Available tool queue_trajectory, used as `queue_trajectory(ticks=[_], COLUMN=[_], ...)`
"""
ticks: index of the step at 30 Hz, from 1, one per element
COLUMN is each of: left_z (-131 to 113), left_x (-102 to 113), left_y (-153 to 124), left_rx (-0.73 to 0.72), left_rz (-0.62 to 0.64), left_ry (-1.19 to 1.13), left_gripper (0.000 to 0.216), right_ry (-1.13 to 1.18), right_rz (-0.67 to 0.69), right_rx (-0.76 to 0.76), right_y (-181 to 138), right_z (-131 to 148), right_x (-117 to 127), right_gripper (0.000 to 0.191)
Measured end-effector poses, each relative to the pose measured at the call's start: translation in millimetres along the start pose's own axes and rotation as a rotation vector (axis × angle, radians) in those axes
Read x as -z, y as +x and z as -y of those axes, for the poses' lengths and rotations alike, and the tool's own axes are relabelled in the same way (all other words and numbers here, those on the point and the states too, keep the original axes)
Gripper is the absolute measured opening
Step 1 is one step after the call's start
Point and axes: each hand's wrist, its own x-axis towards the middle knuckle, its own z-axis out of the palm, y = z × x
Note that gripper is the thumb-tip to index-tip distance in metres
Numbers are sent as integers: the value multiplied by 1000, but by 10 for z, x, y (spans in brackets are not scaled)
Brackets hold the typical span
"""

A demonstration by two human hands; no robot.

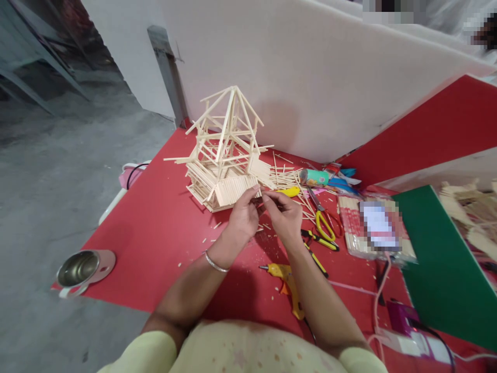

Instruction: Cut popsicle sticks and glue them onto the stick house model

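Both my hands meet over the red table [155, 217], just in front of a small house-like model [233, 140] built of thin wooden sticks. Its open roof frame rises to a point, and slatted panels slope around its lower part. My left hand [245, 210] has its fingers curled close to the right edge of the front panel. Beside it, my right hand [285, 212] is pinched, its fingertips almost touching the left ones. Whatever is between the fingers is too small or hidden to name. Loose sticks [285, 178] lie in a pile right of the model.
A yellow glue gun [287, 282], yellow-handled scissors [324, 223] and black-yellow pliers [320, 240] lie to the right. Farther right are bagged sticks [351, 228] with a phone [379, 225] on top. A metal-lined mug [83, 269] stands at the left edge. A white board [252, 52] closes the back.
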Motion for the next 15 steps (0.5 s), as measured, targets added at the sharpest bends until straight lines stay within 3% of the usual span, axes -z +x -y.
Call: queue_trajectory(ticks=[5,15], left_z=[-3,-14], left_x=[21,-5], left_y=[1,-17], left_rx=[14,20], left_rz=[39,-16], left_ry=[13,-28], left_gripper=[2,14], right_ry=[23,-52], right_rz=[11,5], right_rx=[15,93], right_y=[1,-19], right_z=[0,33], right_x=[-2,0], right_gripper=[18,25])
